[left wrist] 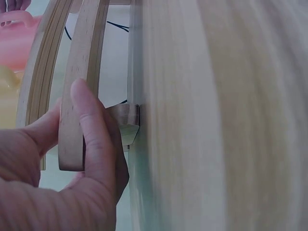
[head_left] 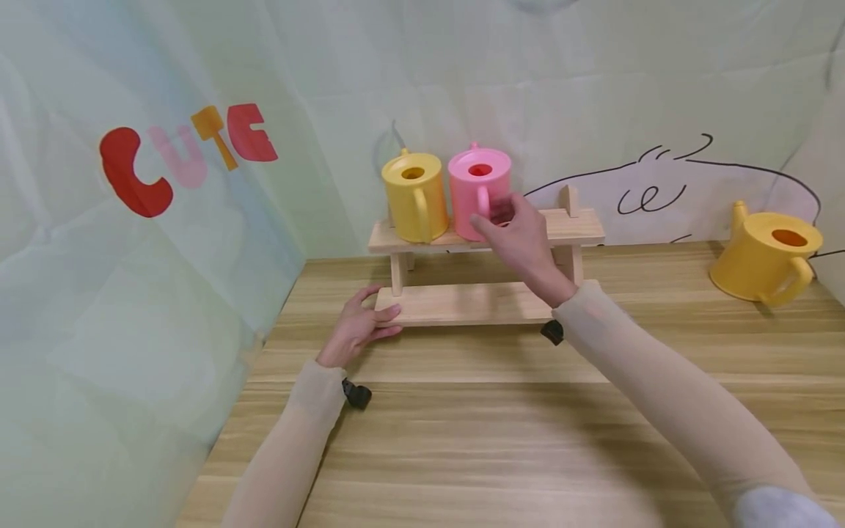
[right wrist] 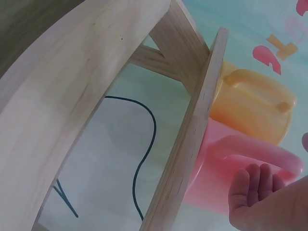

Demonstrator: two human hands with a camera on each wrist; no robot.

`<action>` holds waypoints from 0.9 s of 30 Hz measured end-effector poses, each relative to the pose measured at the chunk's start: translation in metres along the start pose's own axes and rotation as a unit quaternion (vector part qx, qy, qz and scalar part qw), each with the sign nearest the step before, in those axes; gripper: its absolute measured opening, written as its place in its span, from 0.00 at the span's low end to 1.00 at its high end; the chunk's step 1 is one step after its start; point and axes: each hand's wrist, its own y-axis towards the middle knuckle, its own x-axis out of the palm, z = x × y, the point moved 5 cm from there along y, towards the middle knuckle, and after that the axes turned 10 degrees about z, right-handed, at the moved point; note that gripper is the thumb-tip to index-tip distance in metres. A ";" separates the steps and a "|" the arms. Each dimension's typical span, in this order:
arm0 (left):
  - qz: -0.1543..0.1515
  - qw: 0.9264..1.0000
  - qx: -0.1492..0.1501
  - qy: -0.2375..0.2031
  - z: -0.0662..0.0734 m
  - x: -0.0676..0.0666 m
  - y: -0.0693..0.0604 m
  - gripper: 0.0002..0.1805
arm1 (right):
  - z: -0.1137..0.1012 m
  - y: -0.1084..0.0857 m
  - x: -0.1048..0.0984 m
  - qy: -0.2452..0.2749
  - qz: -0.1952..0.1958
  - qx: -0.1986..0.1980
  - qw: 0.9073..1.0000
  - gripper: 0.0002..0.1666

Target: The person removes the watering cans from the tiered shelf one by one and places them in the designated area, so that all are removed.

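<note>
Head view: pink watering can [head_left: 464, 198] upright on the upper plank [head_left: 577, 229] of the wooden stand [head_left: 462, 306], just left of the right hand [head_left: 521, 235], handle [head_left: 484, 202] toward the wearer, spout toward the wall sheet [head_left: 370, 88]. Right hand clearly the nearer one; left hand [head_left: 359, 323] sits lower left, well apart from it, at the left end of the lower plank. Stand's long axis runs left-right. Count: 3 cans = 1 pink, 2 yellow; one yellow can [head_left: 399, 209] on the upper plank left of pink, the other yellow can [head_left: 752, 257] on the table [head_left: 422, 433], far right. 1 stand, 2 planks, 2 hands.

Left wrist view: left hand grips the lower plank's end, thumb and fingers on opposite faces. 1 pink and 1 yellow can, both cut by the frame edge; a few right-hand fingertips near the pink handle.

Right wrist view: fingers bent beside the pink handle, thumb mostly out of frame. Cannot tell whether the right hand is closed on it. 1 pink, 1 yellow, side by side on the upper plank.
</note>
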 end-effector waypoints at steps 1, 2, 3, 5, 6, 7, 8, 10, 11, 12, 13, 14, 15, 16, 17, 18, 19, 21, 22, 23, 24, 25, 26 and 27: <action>-0.001 1.000 0.000 -0.001 0.000 0.000 0.000 0.45 | 0.000 0.000 0.001 0.001 0.001 -0.002 1.000 0.27; -0.001 1.000 0.001 0.000 0.000 0.000 0.000 0.45 | 0.000 0.001 0.001 0.003 0.001 -0.003 1.000 0.26; -0.002 1.000 0.002 0.000 0.000 0.001 -0.001 0.45 | 0.000 0.001 0.002 0.005 0.000 -0.003 1.000 0.25; -0.002 1.000 0.002 -0.001 0.000 0.001 -0.001 0.45 | 0.000 0.002 0.004 0.007 -0.001 -0.004 1.000 0.24; -0.002 1.000 0.003 -0.001 0.000 0.001 -0.001 0.45 | 0.001 0.002 0.005 0.008 -0.001 -0.004 1.000 0.24; -0.002 1.000 0.003 -0.001 0.000 0.001 -0.001 0.45 | 0.001 0.003 0.006 0.007 -0.001 -0.004 1.000 0.24; -0.001 1.000 0.003 0.000 0.000 0.001 0.000 0.45 | 0.001 0.003 0.007 0.006 -0.001 -0.004 1.000 0.23; -0.001 1.000 0.003 -0.001 -0.001 0.001 0.000 0.45 | 0.002 0.003 0.009 0.004 0.000 -0.001 1.000 0.23; -0.001 1.000 0.003 0.001 -0.001 0.001 0.000 0.45 | 0.002 0.004 0.009 0.004 0.001 0.000 1.000 0.22; -0.001 1.000 0.002 0.001 -0.001 0.001 0.000 0.45 | 0.003 0.004 0.010 0.003 0.001 0.002 1.000 0.22; 0.000 1.000 0.002 0.001 -0.001 0.001 0.000 0.45 | 0.003 0.004 0.011 0.004 0.002 0.004 1.000 0.22; 0.000 1.000 0.002 0.003 -0.001 0.001 0.000 0.45 | 0.003 0.004 0.011 0.005 0.002 0.006 1.000 0.21; 0.000 1.000 0.002 0.002 -0.001 0.001 0.000 0.45 | 0.004 0.004 0.012 0.007 0.002 0.009 1.000 0.21; 0.000 1.000 0.002 0.002 -0.001 0.001 0.001 0.45 | 0.003 0.005 0.013 0.009 0.001 0.012 1.000 0.21; 0.001 1.000 0.002 0.002 -0.001 0.001 0.001 0.45 | 0.003 0.005 0.013 0.012 0.000 0.014 1.000 0.20; 0.001 1.000 0.002 0.002 -0.001 0.001 0.001 0.45 | 0.003 0.005 0.014 0.015 -0.001 0.016 1.000 0.20; 0.001 1.000 0.003 0.002 -0.001 0.001 0.001 0.45 | 0.003 0.006 0.014 0.019 -0.002 0.019 1.000 0.19; 0.001 1.000 0.003 0.002 -0.001 0.001 0.001 0.45 | 0.002 0.006 0.016 0.025 -0.003 0.026 0.999 0.18; 0.002 1.000 0.002 0.002 -0.001 0.000 0.001 0.45 | 0.002 0.006 0.016 0.030 -0.004 0.030 0.999 0.17; 0.002 1.000 0.001 0.002 -0.001 0.000 0.001 0.45 | 0.002 0.006 0.017 0.034 -0.004 0.034 0.999 0.16; 0.003 1.000 0.001 0.003 -0.001 0.000 0.001 0.45 | 0.002 0.007 0.018 0.037 -0.004 0.037 0.999 0.15; 0.004 1.000 0.001 0.004 -0.001 0.000 0.001 0.45 | 0.002 0.007 0.019 0.041 -0.003 0.041 0.998 0.14; 0.005 1.000 0.000 0.004 0.000 -0.001 0.001 0.45 | 0.002 0.007 0.020 0.044 -0.001 0.045 0.998 0.13; 0.006 1.000 0.000 0.004 0.000 -0.001 0.001 0.45 | 0.002 0.008 0.020 0.046 0.001 0.050 0.998 0.13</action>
